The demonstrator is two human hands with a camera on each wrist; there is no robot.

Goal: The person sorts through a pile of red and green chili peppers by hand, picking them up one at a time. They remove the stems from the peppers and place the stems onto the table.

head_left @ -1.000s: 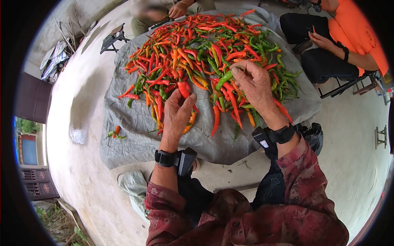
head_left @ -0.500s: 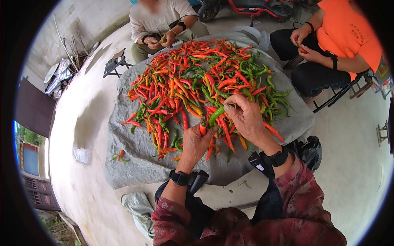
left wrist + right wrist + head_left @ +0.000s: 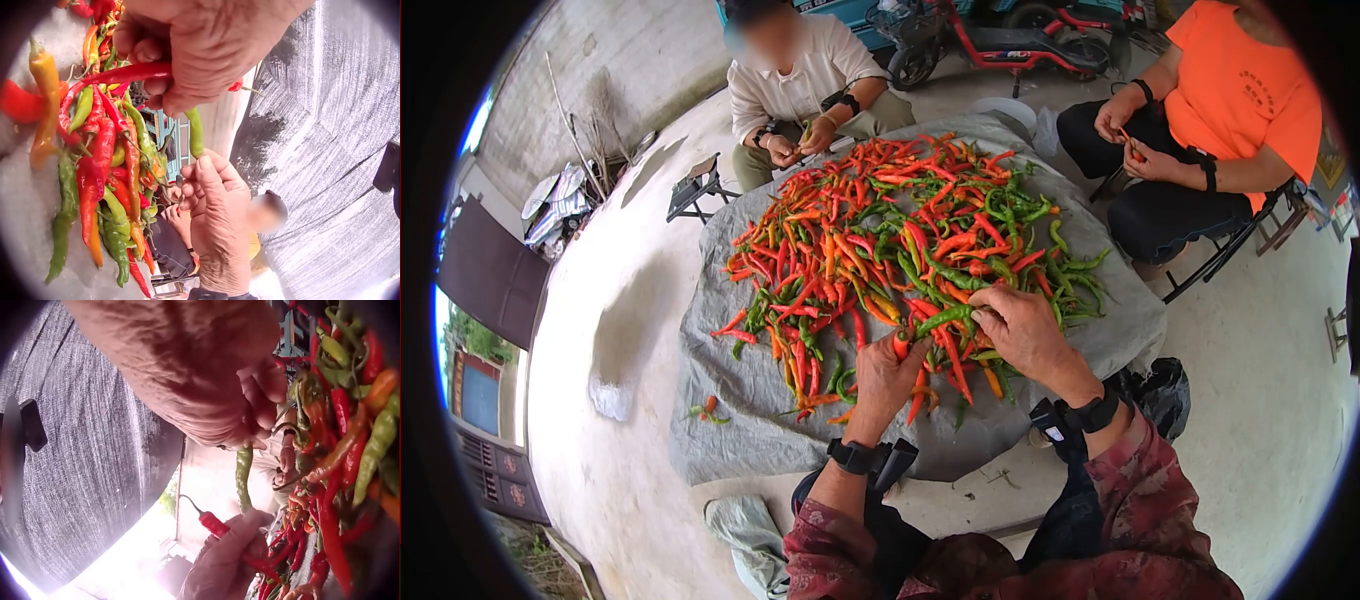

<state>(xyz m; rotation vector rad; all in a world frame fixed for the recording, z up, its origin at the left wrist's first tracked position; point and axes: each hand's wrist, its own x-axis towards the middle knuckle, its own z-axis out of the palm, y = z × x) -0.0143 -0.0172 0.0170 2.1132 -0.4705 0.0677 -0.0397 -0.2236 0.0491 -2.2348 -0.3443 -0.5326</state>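
My left hand (image 3: 887, 375) grips a red chili pepper (image 3: 901, 345), its stem end sticking up from the fist. In the left wrist view that pepper (image 3: 128, 74) runs sideways through the curled fingers. My right hand (image 3: 1032, 332) pinches a green chili pepper (image 3: 945, 318) by its stem end, between thumb and forefinger. The green pepper (image 3: 244, 478) bridges both hands in the right wrist view, its far end right at the left hand's thumb (image 3: 255, 522). Both hands are over the near edge of a large heap of red, orange and green chilies (image 3: 860, 260).
The heap lies on a grey cloth (image 3: 720, 430) over a low surface. A person in a light shirt (image 3: 830, 60) sits across, another in an orange shirt (image 3: 1240, 90) at the right; both handle peppers. A few chilies (image 3: 708, 408) lie apart at the left. A red scooter (image 3: 1020, 40) stands behind.
My left hand has moved rightward with the red pepper, up to the green pepper in my right hand. The head view has tilted up, bringing the seated people further into sight.
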